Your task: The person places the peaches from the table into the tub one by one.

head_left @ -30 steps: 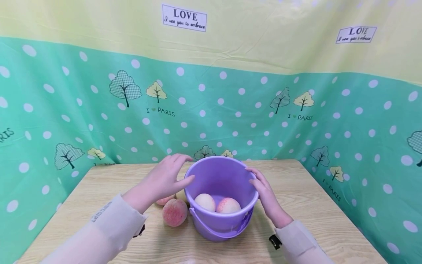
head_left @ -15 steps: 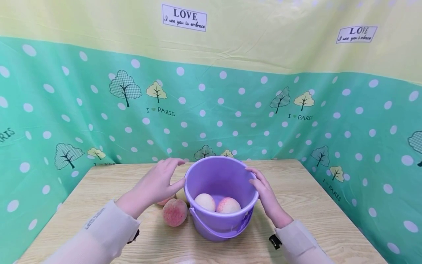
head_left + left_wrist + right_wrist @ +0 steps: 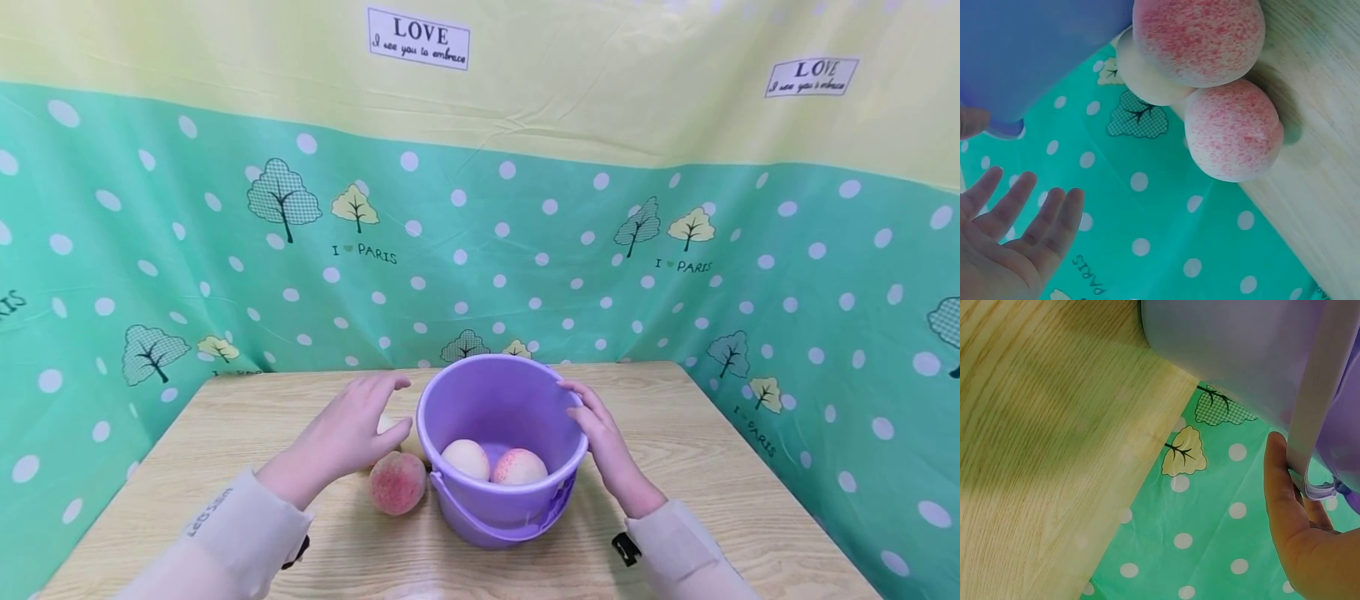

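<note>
A purple bucket (image 3: 495, 512) stands on the table, its mouth tipped toward me in the head view. Inside lie two pale peaches (image 3: 466, 458) with pink blush. My right hand (image 3: 611, 458) holds the bucket's right rim, fingertips over the edge; the right wrist view shows it beside the bucket handle (image 3: 1316, 394). Left of the bucket, my left hand (image 3: 341, 433) hovers with spread, relaxed fingers and nothing in them. Below and beside it sit a red peach (image 3: 397, 483), a pale peach (image 3: 1154, 78) and another pink-speckled peach (image 3: 1235, 131), partly hidden by the hand in the head view.
The wooden table (image 3: 720, 483) ends at a green and yellow curtain (image 3: 480, 225) with white dots and printed trees, which rises at the back and both sides. The bucket's handle hangs down at its front.
My left hand has moved left and slightly down, away from the bucket rim and over the loose peaches. The right hand and the peaches in the bucket have stayed put.
</note>
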{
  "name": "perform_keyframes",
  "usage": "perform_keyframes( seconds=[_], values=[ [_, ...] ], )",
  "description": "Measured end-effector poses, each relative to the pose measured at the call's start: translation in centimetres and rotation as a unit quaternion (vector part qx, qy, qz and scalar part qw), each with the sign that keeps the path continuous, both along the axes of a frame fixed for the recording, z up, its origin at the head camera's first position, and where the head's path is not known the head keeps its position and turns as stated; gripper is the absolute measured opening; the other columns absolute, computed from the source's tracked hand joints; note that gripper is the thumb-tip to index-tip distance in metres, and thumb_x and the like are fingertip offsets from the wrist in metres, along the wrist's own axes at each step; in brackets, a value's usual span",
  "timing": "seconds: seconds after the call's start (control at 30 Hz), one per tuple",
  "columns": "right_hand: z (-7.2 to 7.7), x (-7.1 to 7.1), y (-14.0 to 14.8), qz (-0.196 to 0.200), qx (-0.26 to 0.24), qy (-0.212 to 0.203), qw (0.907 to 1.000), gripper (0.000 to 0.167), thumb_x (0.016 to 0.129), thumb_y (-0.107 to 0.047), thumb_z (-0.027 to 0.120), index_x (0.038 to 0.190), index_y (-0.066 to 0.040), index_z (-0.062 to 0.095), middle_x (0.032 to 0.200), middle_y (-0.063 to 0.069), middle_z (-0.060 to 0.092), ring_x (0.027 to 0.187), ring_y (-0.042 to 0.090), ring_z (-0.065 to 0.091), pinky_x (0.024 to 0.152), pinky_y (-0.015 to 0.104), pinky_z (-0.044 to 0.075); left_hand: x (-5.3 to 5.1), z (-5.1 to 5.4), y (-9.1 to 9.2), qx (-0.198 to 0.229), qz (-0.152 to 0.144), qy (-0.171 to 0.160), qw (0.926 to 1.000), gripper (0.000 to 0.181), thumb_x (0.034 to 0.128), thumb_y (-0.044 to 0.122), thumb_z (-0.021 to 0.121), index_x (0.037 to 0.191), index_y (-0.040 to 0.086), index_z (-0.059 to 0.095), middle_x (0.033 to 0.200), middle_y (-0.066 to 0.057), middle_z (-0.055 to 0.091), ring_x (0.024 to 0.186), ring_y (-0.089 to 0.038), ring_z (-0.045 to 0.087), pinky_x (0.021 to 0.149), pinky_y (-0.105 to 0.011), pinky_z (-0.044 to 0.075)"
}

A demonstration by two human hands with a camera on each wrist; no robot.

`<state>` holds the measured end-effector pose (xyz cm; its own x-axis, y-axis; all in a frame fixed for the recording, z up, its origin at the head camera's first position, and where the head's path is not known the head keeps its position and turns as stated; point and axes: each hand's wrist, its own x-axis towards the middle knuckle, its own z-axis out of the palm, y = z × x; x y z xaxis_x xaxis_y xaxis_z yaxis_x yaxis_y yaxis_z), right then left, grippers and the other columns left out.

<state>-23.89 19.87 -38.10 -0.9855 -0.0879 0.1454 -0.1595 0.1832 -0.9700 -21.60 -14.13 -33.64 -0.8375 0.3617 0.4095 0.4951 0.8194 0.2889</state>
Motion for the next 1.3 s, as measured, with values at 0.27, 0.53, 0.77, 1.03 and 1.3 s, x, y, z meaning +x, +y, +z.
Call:
perform_keyframes(
  seconds=[0.27, 0.53, 0.77, 1.03, 1.3],
  values=[
    [-0.1, -0.1, 0.0, -0.002, 0.001, 0.000, 1.0000, 0.046, 0.095, -0.014, 0.042, 0.141, -0.010, 0.047, 0.155, 0.014, 0.038, 0.130, 0.038, 0.047, 0.092, 0.034, 0.046, 0.3, -0.6, -0.3, -0.001, 0.008, -0.014, 0.9999, 0.048, 0.0897, 0.026, 0.067, 0.130, 0.003, 0.056, 0.130, -0.015, 0.062, 0.126, -0.039, 0.054, 0.105, -0.056, 0.043],
    [-0.3, -0.1, 0.0, -0.003, -0.002, -0.001, 1.0000, 0.046, 0.095, -0.014, 0.042, 0.141, -0.011, 0.046, 0.155, 0.013, 0.037, 0.130, 0.037, 0.047, 0.092, 0.034, 0.045, 0.6, -1.6, -0.2, -0.003, 0.010, -0.027, 0.9996, 0.049, 0.0879, 0.027, 0.069, 0.129, 0.004, 0.057, 0.130, -0.015, 0.062, 0.125, -0.039, 0.055, 0.104, -0.056, 0.045],
    [-0.3, -0.1, 0.1, -0.006, 0.003, -0.007, 0.9999, 0.048, 0.095, -0.015, 0.042, 0.143, -0.013, 0.046, 0.155, 0.013, 0.037, 0.129, 0.037, 0.048, 0.091, 0.034, 0.046, 0.7, -2.5, -0.1, -0.017, 0.002, -0.029, 0.9994, 0.049, 0.0869, 0.027, 0.070, 0.128, 0.002, 0.058, 0.127, -0.016, 0.063, 0.121, -0.038, 0.057, 0.102, -0.054, 0.047],
    [-0.2, -0.2, 0.3, -0.001, 0.010, -0.018, 0.9998, 0.051, 0.096, -0.016, 0.045, 0.147, -0.018, 0.044, 0.157, 0.012, 0.036, 0.134, 0.037, 0.046, 0.093, 0.034, 0.046, 0.6, -3.6, -0.1, -0.021, 0.002, -0.022, 0.9995, 0.047, 0.0857, 0.027, 0.070, 0.125, 0.003, 0.060, 0.124, -0.013, 0.065, 0.118, -0.036, 0.059, 0.101, -0.052, 0.048],
    [0.0, -0.1, 0.4, 0.001, 0.020, -0.020, 0.9996, 0.053, 0.096, -0.018, 0.046, 0.149, -0.018, 0.042, 0.159, 0.012, 0.034, 0.136, 0.037, 0.045, 0.095, 0.033, 0.045, 0.8, -4.1, 0.2, -0.033, 0.011, -0.043, 0.9984, 0.046, 0.0872, 0.028, 0.069, 0.126, 0.006, 0.060, 0.124, -0.011, 0.065, 0.116, -0.034, 0.060, 0.099, -0.049, 0.049]
  ],
)
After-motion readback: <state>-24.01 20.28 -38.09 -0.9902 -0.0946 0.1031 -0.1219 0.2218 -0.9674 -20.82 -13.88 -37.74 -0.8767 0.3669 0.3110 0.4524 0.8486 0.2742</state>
